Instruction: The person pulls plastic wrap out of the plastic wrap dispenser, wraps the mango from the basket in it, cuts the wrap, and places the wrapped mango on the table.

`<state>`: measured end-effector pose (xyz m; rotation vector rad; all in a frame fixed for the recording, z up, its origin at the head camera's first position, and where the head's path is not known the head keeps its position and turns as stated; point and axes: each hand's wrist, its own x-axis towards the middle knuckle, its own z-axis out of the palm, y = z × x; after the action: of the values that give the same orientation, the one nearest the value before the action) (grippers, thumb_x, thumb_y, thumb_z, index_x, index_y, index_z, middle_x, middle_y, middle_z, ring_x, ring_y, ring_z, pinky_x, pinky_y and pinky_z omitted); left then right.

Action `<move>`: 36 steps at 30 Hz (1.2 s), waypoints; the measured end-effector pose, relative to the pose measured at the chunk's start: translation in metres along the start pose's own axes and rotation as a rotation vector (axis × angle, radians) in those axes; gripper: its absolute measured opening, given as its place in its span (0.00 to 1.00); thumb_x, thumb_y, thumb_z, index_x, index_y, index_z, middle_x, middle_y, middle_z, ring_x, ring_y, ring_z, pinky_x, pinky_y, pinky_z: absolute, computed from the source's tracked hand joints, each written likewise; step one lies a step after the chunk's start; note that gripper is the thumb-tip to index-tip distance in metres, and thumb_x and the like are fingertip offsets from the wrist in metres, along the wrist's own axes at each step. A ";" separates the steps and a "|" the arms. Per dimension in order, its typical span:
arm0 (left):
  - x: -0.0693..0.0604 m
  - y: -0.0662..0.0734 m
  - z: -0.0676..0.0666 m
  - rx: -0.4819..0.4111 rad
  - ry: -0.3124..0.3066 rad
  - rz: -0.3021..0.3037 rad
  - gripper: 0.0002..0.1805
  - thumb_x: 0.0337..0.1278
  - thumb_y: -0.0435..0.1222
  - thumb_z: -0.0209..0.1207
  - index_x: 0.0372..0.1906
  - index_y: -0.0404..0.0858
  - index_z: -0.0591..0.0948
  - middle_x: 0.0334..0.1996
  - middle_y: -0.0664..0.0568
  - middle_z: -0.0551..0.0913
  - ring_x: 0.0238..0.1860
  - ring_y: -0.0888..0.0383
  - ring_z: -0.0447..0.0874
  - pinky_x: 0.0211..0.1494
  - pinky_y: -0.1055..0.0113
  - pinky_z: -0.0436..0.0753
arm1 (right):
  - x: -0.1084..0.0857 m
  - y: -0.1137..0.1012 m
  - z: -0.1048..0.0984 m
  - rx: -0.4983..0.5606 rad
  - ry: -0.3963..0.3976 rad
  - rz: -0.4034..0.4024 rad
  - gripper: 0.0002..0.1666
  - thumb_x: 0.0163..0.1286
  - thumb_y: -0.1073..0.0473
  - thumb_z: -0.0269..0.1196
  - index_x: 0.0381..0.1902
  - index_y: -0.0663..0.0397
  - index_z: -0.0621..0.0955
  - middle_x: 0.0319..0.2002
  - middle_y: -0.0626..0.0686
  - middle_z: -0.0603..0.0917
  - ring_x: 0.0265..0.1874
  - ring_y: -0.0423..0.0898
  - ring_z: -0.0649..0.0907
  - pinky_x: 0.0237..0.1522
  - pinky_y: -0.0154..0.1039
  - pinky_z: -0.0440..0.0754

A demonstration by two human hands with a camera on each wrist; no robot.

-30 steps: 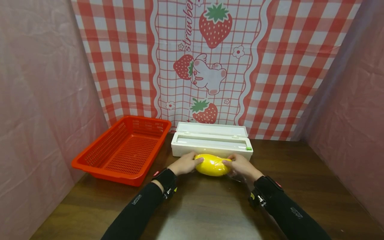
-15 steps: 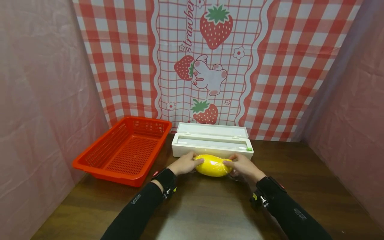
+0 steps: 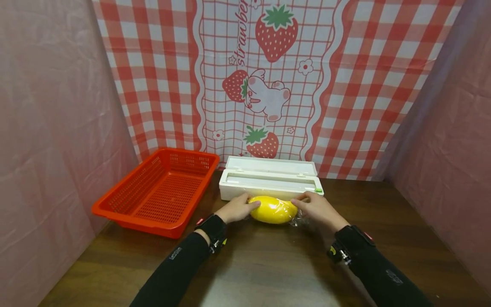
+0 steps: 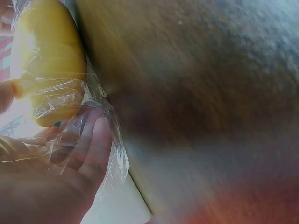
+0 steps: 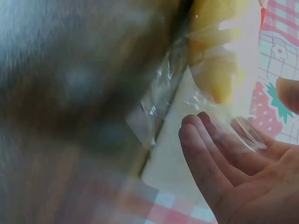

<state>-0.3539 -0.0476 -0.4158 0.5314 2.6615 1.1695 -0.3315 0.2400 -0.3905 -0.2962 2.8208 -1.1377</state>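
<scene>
A smooth yellow oblong object (image 3: 273, 210), wrapped in clear film, lies crosswise before the white box. My left hand (image 3: 235, 209) holds its left end; in the left wrist view the thumb presses the yellow object (image 4: 51, 56) and the left hand's fingers (image 4: 96, 140) lie under the film (image 4: 56, 100). At the other end is my right hand (image 3: 316, 209), thumb near the tip. The right wrist view shows that hand (image 5: 243, 175) with fingers extended and thumb apart, loose film (image 5: 152, 109) hanging beside the yellow end (image 5: 217, 70).
An orange-red perforated basket (image 3: 168, 198) stands at the left on the brown wooden table (image 3: 268, 273). The long white box (image 3: 230, 192), lid raised, stands just behind the hands. A checked strawberry cloth (image 3: 353, 85) hangs at the back, with pink cloth on both sides.
My right hand has released the yellow object's right end and shifted slightly right, its fingers more spread. Crumpled film now shows at that end. The left hand keeps its hold.
</scene>
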 end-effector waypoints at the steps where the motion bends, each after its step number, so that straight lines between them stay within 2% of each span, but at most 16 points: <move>1: 0.000 0.000 0.000 -0.001 -0.001 -0.002 0.25 0.74 0.53 0.53 0.58 0.36 0.74 0.35 0.48 0.80 0.34 0.54 0.79 0.41 0.62 0.78 | -0.001 -0.001 -0.002 -0.027 0.011 -0.010 0.33 0.75 0.39 0.59 0.58 0.65 0.78 0.41 0.57 0.84 0.35 0.49 0.81 0.37 0.42 0.79; 6: 0.000 0.000 -0.001 -0.014 -0.007 0.001 0.25 0.74 0.53 0.53 0.57 0.36 0.74 0.36 0.48 0.80 0.34 0.54 0.79 0.41 0.62 0.79 | -0.001 -0.004 -0.014 -0.146 0.104 -0.062 0.27 0.75 0.45 0.60 0.52 0.66 0.82 0.41 0.58 0.86 0.36 0.50 0.80 0.38 0.42 0.78; 12: 0.000 0.001 0.000 -0.024 -0.007 0.010 0.25 0.74 0.53 0.53 0.59 0.36 0.74 0.38 0.48 0.80 0.36 0.54 0.79 0.43 0.61 0.80 | 0.002 0.006 -0.026 -0.231 0.274 -0.079 0.19 0.73 0.53 0.63 0.46 0.66 0.83 0.35 0.58 0.84 0.29 0.50 0.78 0.29 0.41 0.75; 17: 0.001 0.001 0.001 -0.020 -0.004 0.014 0.25 0.74 0.53 0.53 0.59 0.36 0.74 0.39 0.48 0.80 0.37 0.54 0.79 0.44 0.60 0.80 | 0.004 0.017 -0.033 -0.280 0.388 -0.079 0.19 0.71 0.55 0.66 0.49 0.67 0.80 0.41 0.64 0.81 0.36 0.55 0.77 0.36 0.48 0.79; 20: 0.001 0.001 0.001 -0.020 -0.005 0.010 0.25 0.74 0.53 0.53 0.59 0.37 0.74 0.39 0.48 0.80 0.37 0.54 0.79 0.44 0.60 0.80 | 0.006 0.022 -0.036 -0.280 0.368 -0.080 0.27 0.69 0.53 0.68 0.54 0.71 0.78 0.47 0.68 0.78 0.42 0.59 0.75 0.42 0.53 0.76; 25: 0.002 0.001 0.001 -0.024 -0.006 0.008 0.25 0.73 0.53 0.53 0.59 0.36 0.75 0.39 0.49 0.80 0.36 0.54 0.79 0.44 0.60 0.80 | 0.012 0.031 -0.040 -0.236 0.264 -0.094 0.40 0.66 0.49 0.71 0.64 0.73 0.73 0.55 0.71 0.78 0.48 0.61 0.76 0.50 0.58 0.75; 31: 0.001 0.001 0.001 -0.029 -0.004 0.010 0.24 0.74 0.53 0.53 0.57 0.36 0.75 0.39 0.48 0.80 0.35 0.55 0.80 0.42 0.61 0.80 | 0.017 0.040 -0.037 -0.222 0.190 -0.081 0.40 0.69 0.49 0.69 0.65 0.74 0.72 0.53 0.70 0.81 0.42 0.56 0.78 0.43 0.49 0.77; 36: 0.001 0.001 0.001 -0.020 -0.005 0.009 0.24 0.74 0.53 0.53 0.56 0.37 0.75 0.38 0.49 0.80 0.35 0.54 0.80 0.42 0.61 0.80 | 0.017 0.042 -0.034 -0.204 0.190 -0.042 0.44 0.72 0.49 0.67 0.71 0.75 0.65 0.61 0.75 0.76 0.45 0.58 0.78 0.43 0.48 0.77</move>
<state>-0.3548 -0.0460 -0.4161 0.5434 2.6427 1.1946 -0.3594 0.2892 -0.3957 -0.2762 3.1189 -0.9309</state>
